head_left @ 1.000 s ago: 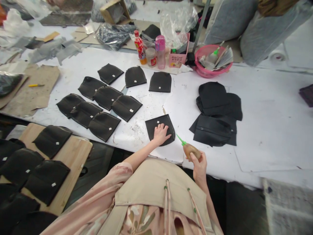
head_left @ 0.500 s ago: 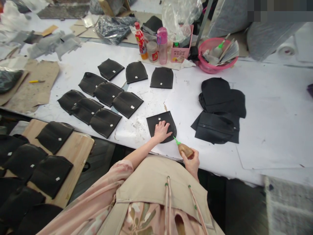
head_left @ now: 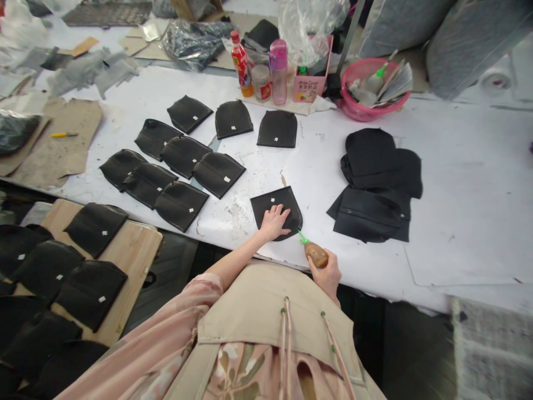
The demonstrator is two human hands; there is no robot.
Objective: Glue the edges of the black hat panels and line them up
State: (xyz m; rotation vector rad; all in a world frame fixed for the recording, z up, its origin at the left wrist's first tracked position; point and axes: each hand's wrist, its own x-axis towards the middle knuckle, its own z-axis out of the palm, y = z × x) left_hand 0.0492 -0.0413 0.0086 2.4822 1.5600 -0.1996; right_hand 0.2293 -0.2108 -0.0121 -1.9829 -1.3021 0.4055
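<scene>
My left hand (head_left: 273, 220) lies flat with spread fingers on a black rounded fabric piece (head_left: 287, 201) near the table's front edge. My right hand (head_left: 327, 273) is closed around a brown squeeze bottle (head_left: 315, 254) with a green nozzle. The nozzle tip touches the lower right edge of that piece. A small white tag shows on the piece above my fingers.
Several similar black pieces (head_left: 183, 166) lie in rows to the left, more on a wooden board (head_left: 137, 255). A stack of black pieces (head_left: 375, 183) sits to the right. Bottles (head_left: 278, 72) and a pink basin (head_left: 358, 108) stand at the back.
My right hand has brought the bottle left and closer, so its nozzle now meets the piece's edge. My left hand stays pressed on the piece.
</scene>
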